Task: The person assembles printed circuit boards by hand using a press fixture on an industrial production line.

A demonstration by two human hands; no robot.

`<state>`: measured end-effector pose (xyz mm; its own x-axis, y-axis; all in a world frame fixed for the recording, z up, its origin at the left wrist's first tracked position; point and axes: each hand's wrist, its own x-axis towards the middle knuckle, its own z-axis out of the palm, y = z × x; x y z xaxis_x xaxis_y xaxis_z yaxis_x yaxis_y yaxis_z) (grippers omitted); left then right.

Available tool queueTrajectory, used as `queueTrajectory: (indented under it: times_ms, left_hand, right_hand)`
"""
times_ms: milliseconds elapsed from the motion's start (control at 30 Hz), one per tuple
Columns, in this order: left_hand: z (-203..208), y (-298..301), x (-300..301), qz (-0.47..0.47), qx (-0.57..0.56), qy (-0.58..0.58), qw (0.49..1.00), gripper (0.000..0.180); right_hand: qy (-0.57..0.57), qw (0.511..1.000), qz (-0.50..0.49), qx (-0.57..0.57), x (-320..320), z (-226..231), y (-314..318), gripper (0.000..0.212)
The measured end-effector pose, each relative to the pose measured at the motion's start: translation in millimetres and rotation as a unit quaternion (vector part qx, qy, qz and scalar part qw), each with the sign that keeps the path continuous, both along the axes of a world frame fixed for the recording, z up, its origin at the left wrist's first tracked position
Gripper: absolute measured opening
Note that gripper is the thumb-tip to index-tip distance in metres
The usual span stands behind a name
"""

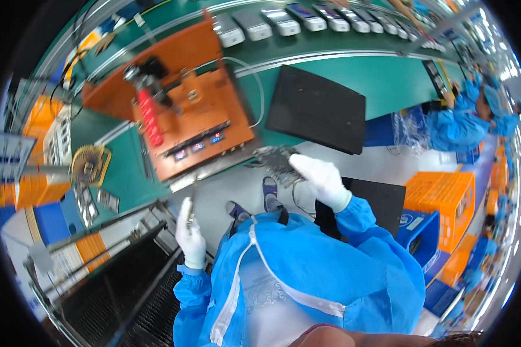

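In a white glove, my right hand (321, 178) is closed on the edge of a dark grey, rough-looking plate (279, 165), just off the front edge of the bench. My left hand (190, 240), gloved too, is lower and to the left. Its fingers are closed on a thin metallic piece (192, 209), seen edge-on, so its kind is unclear. Ahead of both hands stands an orange test fixture (235, 120) with small lit displays. A toggle clamp with a red handle (149, 118) rises from it.
A black flat panel (318, 110) lies on the green bench (388, 81). Several handheld devices (282, 21) line the far side. Orange crates (440, 194) and a blue bin (419, 234) stand at right, near a co-worker in blue (460, 124). Black ribbed trays (118, 289) are lower left.
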<state>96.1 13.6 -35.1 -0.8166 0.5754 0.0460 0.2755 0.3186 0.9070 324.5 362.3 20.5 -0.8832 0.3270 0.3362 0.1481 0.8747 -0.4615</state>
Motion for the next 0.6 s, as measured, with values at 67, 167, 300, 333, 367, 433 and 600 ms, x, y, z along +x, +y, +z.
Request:
queueTrajectory:
  times_ms: [67,167,300,333,367,433,600]
  left_hand:
    - [32,58,10,-0.135,-0.002,0.049,0.99,0.05]
    - [49,176,16,-0.267,-0.005,0.152,0.952,0.052]
    - [28,330,11,-0.329,0.036,0.287,0.899,0.051]
    - [21,359,11,-0.332,0.03,0.31,0.89,0.051]
    - [14,381,9,-0.35,0.011,0.327,0.878,0.052]
    - [-11,415,8,-0.41,-0.049,0.375,0.83,0.061]
    - [-39,373,17,-0.404,-0.136,0.349,0.834,0.082]
  right_hand:
    - [0.027,0.997,-0.052,0.056,25,6,48,0.045]
    - [0.014,0.984,-0.105,0.145,45,2,115,0.048]
    - [-0.035,0.956,-0.155,0.246,52,-20,183,0.053]
    - [-0.057,0.951,-0.146,0.266,54,-30,195,0.054]
    - [-0.079,0.946,-0.136,0.284,55,-40,201,0.056]
    - [-0.189,0.937,-0.185,0.229,61,-66,194,0.064]
    - [-0.137,0.934,-0.316,0.095,105,-61,121,0.094]
